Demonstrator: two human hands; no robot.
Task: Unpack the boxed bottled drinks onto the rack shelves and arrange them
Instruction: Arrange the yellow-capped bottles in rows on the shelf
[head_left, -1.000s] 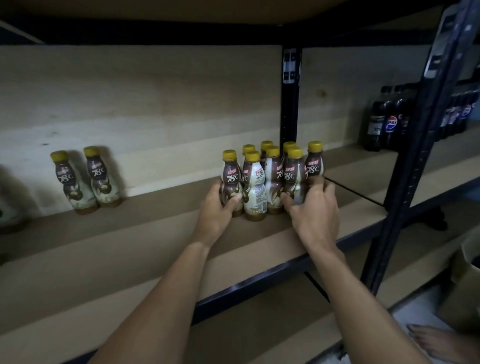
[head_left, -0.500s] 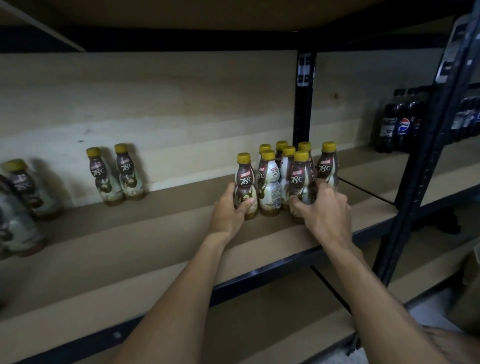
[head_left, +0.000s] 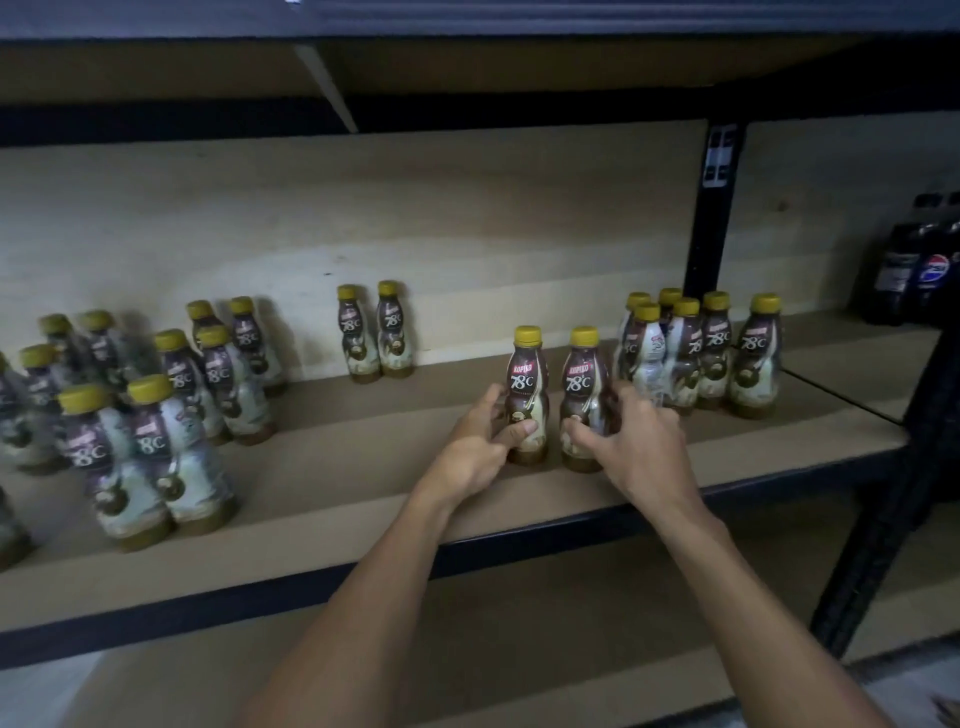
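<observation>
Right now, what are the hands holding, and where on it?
The left hand grips the left front bottle round its lower body; the right hand grips the right front bottle likewise. Both bottles stand on the shelf.

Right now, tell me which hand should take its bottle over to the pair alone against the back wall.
Left, probably. The left hand grips the yellow-capped brown plastic bottle nearer that pair, with bare wooden shelf between; the right hand, gripping the neighbouring bottle, would have to cross it.
</observation>
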